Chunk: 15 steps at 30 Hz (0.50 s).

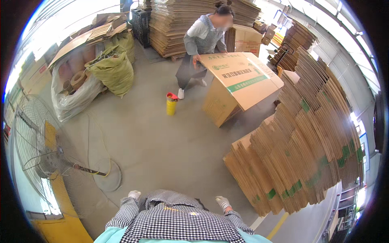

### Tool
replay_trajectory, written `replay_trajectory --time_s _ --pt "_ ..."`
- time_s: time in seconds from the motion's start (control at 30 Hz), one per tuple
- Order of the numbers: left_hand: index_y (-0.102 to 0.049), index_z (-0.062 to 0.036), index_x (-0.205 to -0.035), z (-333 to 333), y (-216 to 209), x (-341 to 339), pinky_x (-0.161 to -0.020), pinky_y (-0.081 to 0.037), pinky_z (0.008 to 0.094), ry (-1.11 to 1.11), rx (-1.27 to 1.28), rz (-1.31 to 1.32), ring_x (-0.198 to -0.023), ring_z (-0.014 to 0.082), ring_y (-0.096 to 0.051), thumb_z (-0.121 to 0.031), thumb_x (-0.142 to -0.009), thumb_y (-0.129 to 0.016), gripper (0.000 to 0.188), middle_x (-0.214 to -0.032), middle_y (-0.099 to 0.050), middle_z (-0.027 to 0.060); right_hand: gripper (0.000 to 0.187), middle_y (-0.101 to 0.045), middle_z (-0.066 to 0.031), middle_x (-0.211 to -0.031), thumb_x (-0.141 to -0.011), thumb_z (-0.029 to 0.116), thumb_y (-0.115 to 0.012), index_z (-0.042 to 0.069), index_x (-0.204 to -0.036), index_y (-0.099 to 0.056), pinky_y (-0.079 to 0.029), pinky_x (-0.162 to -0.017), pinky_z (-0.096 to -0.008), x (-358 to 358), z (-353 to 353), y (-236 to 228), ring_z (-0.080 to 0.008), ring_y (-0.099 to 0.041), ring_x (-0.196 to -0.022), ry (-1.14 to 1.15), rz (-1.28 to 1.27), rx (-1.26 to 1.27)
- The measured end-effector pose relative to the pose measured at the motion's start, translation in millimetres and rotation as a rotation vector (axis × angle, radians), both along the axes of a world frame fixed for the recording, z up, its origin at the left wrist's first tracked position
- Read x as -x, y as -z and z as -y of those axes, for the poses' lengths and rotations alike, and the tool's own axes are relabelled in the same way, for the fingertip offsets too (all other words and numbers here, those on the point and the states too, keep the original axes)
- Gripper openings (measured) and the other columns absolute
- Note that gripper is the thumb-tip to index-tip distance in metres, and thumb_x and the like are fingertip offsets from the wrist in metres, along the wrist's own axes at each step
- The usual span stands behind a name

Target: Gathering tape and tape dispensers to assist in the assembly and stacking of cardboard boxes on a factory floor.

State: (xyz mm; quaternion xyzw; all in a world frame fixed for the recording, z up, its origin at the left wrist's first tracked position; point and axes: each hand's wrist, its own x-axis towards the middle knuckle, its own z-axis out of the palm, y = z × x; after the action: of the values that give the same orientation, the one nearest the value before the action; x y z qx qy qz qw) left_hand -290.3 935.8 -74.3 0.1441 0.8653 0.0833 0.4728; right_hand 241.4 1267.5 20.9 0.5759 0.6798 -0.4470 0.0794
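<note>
Both gloved hands, left hand (134, 195) and right hand (222, 201), are hanging empty at lower centre, fingers curled; the leaning cardboard stack (300, 162) is standing right of frame, nearer the right hand.

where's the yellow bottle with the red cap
In the head view the yellow bottle stands on the concrete floor, upper centre, just left of the big cardboard box and near the co-worker's feet.
</note>
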Motion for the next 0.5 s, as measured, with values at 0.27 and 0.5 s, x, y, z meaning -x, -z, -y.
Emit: replay_trajectory --time_s 0.27,0.5 --pt "-0.065 -0.0084 -0.119 -51.8 -36.1 37.3 -0.100 -0.044 0.0349 -0.060 0.052 -0.006 -0.116 0.0263 -0.059 -0.034 -0.089 -0.054 0.040 -0.120 -0.065 0.0120 0.039 -0.068 -0.0084 -0.116 -0.090 0.034 -0.051 0.014 -0.121 -0.065 -0.047 -0.095 -0.0329 -5.5 -10.4 30.2 -0.0244 -0.063 -0.107 -0.149 0.267 0.129" --pt "-0.063 -0.0066 -0.121 -116.1 -11.0 164.2 -0.101 -0.043 0.0363 0.343 0.106 -0.083 -0.118 0.0279 -0.058 -0.030 -0.091 -0.053 0.039 -0.124 -0.062 0.0136 0.040 -0.062 -0.0098 -0.126 -0.087 0.033 -0.051 0.014 -0.119 -0.066 -0.043 -0.102 -0.0356 98.0 -80.6 28.5 -0.0288 -0.056 -0.119 -0.101 0.276 0.172"
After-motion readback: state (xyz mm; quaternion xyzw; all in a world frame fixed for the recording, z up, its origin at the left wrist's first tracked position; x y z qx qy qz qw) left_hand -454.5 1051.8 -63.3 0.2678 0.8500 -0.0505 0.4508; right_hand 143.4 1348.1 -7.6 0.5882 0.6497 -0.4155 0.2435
